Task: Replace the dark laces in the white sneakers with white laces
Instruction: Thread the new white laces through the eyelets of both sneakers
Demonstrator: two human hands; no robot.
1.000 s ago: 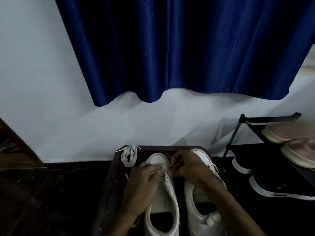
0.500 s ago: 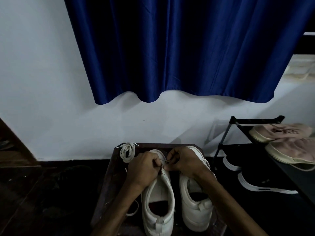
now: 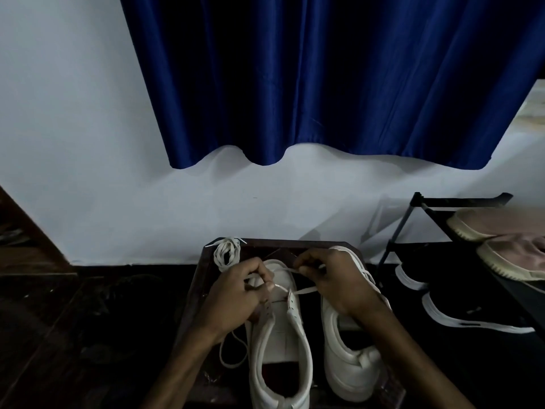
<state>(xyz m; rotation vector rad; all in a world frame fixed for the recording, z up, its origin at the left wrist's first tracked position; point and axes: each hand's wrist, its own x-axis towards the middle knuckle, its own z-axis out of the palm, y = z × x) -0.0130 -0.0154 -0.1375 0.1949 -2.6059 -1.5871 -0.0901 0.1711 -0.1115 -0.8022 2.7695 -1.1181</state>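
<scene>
— That curtain [image 3: 324, 84] is satiny cloth, quite glossy.
— Yes. The sneakers [image 3: 348, 367] look smooth, faintly shiny, leather-like; the white lace [image 3: 305, 290] is flat woven cloth.
— And the table [image 3: 265, 249]?
— Dark wood, slightly glossy; the rack [image 3: 460, 201] matt black metal.

One view: wide-angle cam on my head, pitched forward and down. Top two thirds: blue curtain [image 3: 324, 69] and wall [image 3: 73, 143]. My left hand [image 3: 236, 293] and right hand [image 3: 333, 278] sit close, bottom centre, over the sneakers [image 3: 280, 335].
</scene>
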